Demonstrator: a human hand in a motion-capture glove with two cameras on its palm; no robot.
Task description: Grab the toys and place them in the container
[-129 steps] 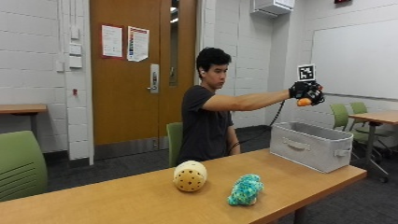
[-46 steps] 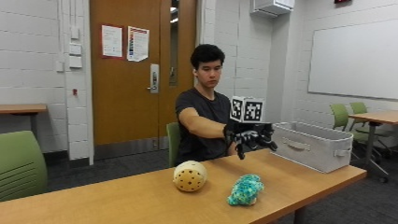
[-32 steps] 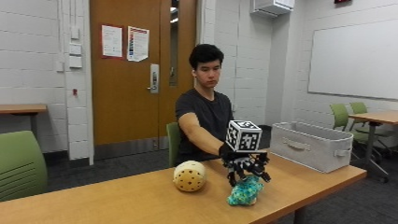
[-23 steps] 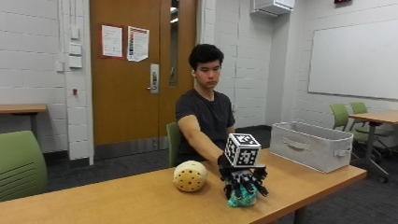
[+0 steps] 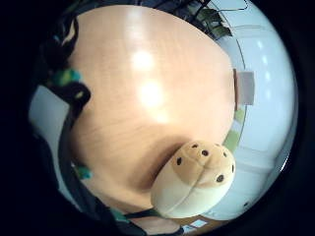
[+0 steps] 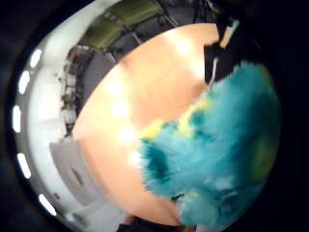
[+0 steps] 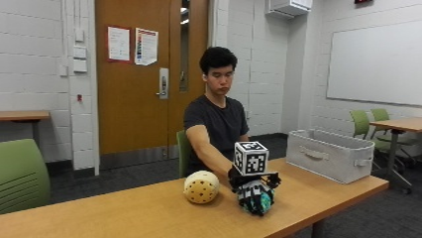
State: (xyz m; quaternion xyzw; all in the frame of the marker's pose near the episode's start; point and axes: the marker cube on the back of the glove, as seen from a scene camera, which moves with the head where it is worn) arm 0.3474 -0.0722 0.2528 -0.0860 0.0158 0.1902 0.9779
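Gloved right hand [image 7: 256, 194] clamps down over the teal plush toy [image 7: 261, 200] on the table [image 7: 119, 215], fingers curled round it; gray container [image 7: 330, 161] sits at 2 o'clock, spotted ball toy [image 7: 201, 187] just beside at 9.

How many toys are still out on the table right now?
2. The yellow spotted ball toy sits on the table beside the gloved right hand, which is down over the teal plush toy. The container's inside is hidden.

A classroom: whiteboard [image 7: 376, 62], cinder-block walls, wooden tables [image 7: 165, 210], green chairs [image 7: 23, 173].
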